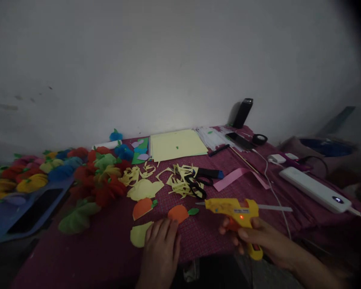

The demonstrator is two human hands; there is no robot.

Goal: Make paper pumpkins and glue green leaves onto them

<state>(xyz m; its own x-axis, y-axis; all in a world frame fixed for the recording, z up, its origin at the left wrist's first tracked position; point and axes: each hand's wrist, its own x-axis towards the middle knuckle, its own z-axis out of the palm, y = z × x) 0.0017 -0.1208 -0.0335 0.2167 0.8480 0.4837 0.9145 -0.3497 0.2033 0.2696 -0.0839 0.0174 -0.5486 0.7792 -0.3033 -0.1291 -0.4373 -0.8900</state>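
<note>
My right hand [258, 239] grips a yellow glue gun [233, 206] by its handle, with a finger at the red trigger. A small red light glows on the gun, and a clear glue stick [275, 207] sticks out of its back. My left hand [161, 249] lies flat on the tabletop, fingers stretched out. Its fingertips reach the lower edge of an orange paper cutout [178, 212] with a green leaf and partly cover a pale yellow cutout [137, 235]. Another orange cutout [142, 208] lies just beyond, below a larger yellow paper shape [146, 189].
Colourful paper pumpkins [104, 176] crowd the left side, by a dark phone [36, 210]. Black scissors [197, 185] rest on yellow scraps. Behind are yellow paper sheets [177, 145]. A pink strip [234, 178], white power bank [315, 188] and cables lie right; a dark bottle [243, 113] stands at the back.
</note>
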